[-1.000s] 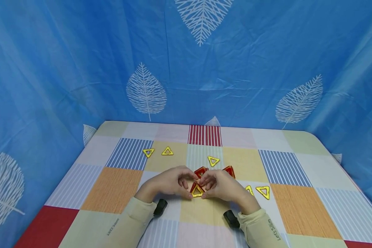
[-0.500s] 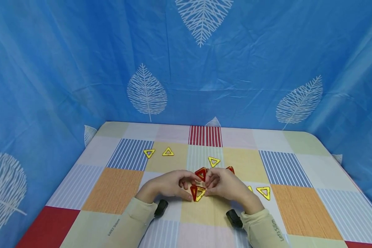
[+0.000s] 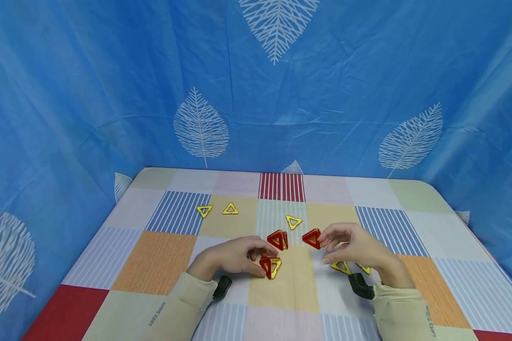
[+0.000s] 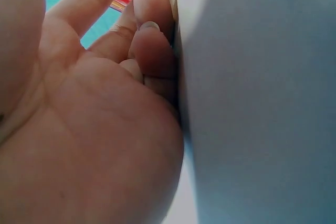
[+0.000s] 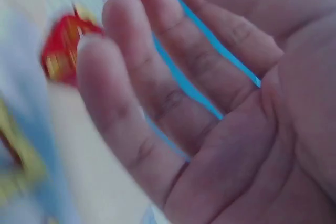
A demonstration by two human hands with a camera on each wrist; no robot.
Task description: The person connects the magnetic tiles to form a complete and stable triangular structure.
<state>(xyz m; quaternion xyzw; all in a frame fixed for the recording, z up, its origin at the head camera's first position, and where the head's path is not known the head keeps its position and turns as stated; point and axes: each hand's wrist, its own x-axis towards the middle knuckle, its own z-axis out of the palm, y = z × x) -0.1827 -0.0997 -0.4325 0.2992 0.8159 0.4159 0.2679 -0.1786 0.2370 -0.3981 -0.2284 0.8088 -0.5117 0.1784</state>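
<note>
A small pyramid of red and yellow triangle tiles [image 3: 275, 268] sits on the patchwork cloth. My left hand [image 3: 232, 255] holds its left side between thumb and index finger, the edge of the palm resting on the table. In the left wrist view the other fingers [image 4: 152, 51] are loosely curled; only slivers of red and yellow show beyond them. Farther right, my right hand [image 3: 356, 246] is over the cloth, fingers relaxed, grasping nothing. Its fingertips are close to a red triangle piece [image 3: 311, 238]; whether they touch is unclear. Another red triangle piece [image 3: 278, 239] stands behind the pyramid.
Loose yellow triangles lie at the back left [image 3: 230, 209] and back middle [image 3: 294, 222]. Beneath the right hand are a yellow triangle [image 3: 340, 267] and part of another. A blue leaf-print curtain [image 3: 324, 94] rises behind the table.
The right hand has let go of the red and yellow pyramid and moved right, toward the right-hand red piece. The pyramid was turned earlier; the left hand has stayed at it.
</note>
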